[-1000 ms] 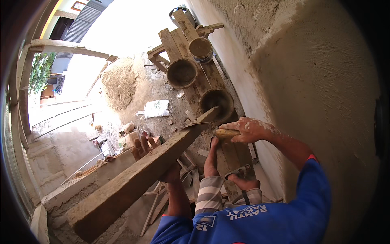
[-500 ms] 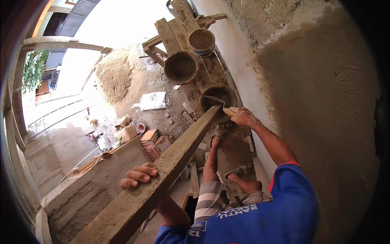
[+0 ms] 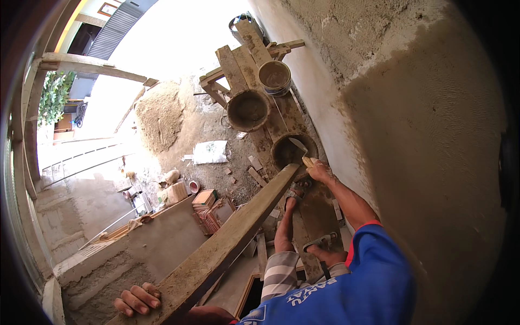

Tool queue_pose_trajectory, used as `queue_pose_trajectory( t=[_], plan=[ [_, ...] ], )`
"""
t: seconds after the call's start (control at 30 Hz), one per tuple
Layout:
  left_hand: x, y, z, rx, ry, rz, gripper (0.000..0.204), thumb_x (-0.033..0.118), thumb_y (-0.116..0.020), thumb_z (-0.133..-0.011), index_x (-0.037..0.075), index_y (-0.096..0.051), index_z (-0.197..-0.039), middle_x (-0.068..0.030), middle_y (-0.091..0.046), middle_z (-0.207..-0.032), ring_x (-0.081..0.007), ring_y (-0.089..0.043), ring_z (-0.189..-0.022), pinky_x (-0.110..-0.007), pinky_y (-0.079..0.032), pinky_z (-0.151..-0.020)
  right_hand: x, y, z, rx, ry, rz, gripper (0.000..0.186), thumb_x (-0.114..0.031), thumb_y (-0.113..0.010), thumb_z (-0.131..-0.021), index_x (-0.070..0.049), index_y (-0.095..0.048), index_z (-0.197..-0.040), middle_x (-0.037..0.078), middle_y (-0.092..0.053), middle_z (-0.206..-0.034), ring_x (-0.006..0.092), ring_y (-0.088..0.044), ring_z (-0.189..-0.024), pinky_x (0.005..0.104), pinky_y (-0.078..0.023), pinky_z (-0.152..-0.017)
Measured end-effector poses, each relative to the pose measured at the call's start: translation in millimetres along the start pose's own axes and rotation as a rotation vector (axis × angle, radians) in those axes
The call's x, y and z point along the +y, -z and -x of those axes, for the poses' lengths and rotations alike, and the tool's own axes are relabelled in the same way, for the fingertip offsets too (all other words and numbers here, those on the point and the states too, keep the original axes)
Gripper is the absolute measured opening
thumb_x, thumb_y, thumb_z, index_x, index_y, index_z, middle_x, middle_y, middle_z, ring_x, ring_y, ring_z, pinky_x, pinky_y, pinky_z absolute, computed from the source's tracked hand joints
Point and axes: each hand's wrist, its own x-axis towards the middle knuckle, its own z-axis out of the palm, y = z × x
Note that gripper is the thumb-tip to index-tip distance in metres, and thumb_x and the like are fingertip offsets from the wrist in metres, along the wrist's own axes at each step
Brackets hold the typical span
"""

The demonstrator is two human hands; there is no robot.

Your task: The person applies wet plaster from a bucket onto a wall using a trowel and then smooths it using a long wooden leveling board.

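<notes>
My left hand point(image 3: 137, 300) grips a long, mortar-crusted wooden plank point(image 3: 216, 252) at the lower left, fingers curled over its edge. The plank slopes up to the right, its far end at the near rim of a round basin point(image 3: 277, 144). My right hand point(image 3: 318, 170) is closed on the wooden handle of a trowel point(image 3: 298, 145), whose blade is inside that basin. Another dark basin point(image 3: 246, 110) and a pail point(image 3: 274, 77) sit farther along the board platform point(image 3: 235, 73). My sandalled feet stand on the boards below.
A plastered wall point(image 3: 422, 162) runs along my right. On the left are a low rendered wall point(image 3: 138, 249), stacked tiles point(image 3: 206, 206) and a timber frame point(image 3: 81, 65). A sand heap point(image 3: 157, 111), a white sack point(image 3: 210, 151) and scrap wood lie on the ground below.
My left hand has moved down and left along the plank, toward its near end. My right hand has moved forward, carrying the trowel blade from across the plank up into the basin.
</notes>
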Motion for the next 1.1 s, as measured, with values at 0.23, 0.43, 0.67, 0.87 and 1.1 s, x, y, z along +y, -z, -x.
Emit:
queue_pose_trajectory(
  t=[0.23, 0.43, 0.67, 0.87, 1.1],
  plan=[
    [-38, -2, 3, 0.121, -0.083, -0.014, 0.029, 0.031, -0.052, -0.089, 0.003, -0.049, -0.095, -0.0114, -0.05, -0.074, -0.0271, -0.053, -0.066, -0.039, -0.041, -0.059, -159, 52, -31, -0.113, 0.016, -0.071, 0.023, -0.022, -0.054, -0.082, -0.005, -0.06, -0.097, 0.018, -0.064, -0.094, 0.036, -0.062, -0.082, 0.0443, -0.05, -0.076],
    [-39, 38, 4, -0.087, -0.017, 0.069, 0.035, 0.037, -0.051, -0.089, 0.003, -0.05, -0.098, -0.0122, -0.052, -0.077, -0.0283, -0.055, -0.074, -0.042, -0.046, -0.068, -225, 84, -64, -0.234, 0.143, -0.522, 0.055, -0.028, -0.056, -0.082, -0.001, -0.038, -0.126, 0.019, -0.063, -0.095, 0.0223, -0.062, -0.057, 0.0333, -0.05, -0.046],
    [-23, -41, -18, 0.012, -0.009, 0.258, 0.069, 0.058, -0.056, -0.075, 0.002, -0.05, -0.114, -0.017, -0.055, -0.096, -0.0307, -0.053, -0.09, -0.047, -0.04, -0.079, -80, 21, 34, 0.473, 0.345, -0.343, 0.048, -0.014, -0.05, -0.083, 0.003, -0.043, -0.127, 0.025, -0.061, -0.097, 0.0316, -0.062, -0.082, 0.0408, -0.048, -0.074],
    [-2, -120, -31, 0.221, 0.172, 0.495, 0.07, 0.06, -0.055, -0.075, -0.004, -0.057, -0.103, -0.0176, -0.057, -0.091, -0.0314, -0.054, -0.089, -0.045, -0.04, -0.079, 49, -8, 245, 0.416, -0.221, -0.556, 0.052, -0.028, -0.043, -0.089, -0.006, -0.035, -0.135, 0.02, -0.053, -0.119, 0.0308, -0.057, -0.097, 0.0426, -0.046, -0.079],
    [-46, -180, 1, 0.097, 0.45, 0.611, 0.059, 0.055, -0.055, -0.082, -0.001, -0.054, -0.104, -0.0148, -0.059, -0.093, -0.0273, -0.058, -0.086, -0.041, -0.044, -0.085, 154, -45, 382, 0.213, -1.065, -2.192, 0.083, -0.057, -0.045, -0.084, -0.013, -0.006, -0.143, 0.023, -0.03, -0.136, 0.0464, -0.049, -0.107, 0.0574, -0.046, -0.083]
  ],
)
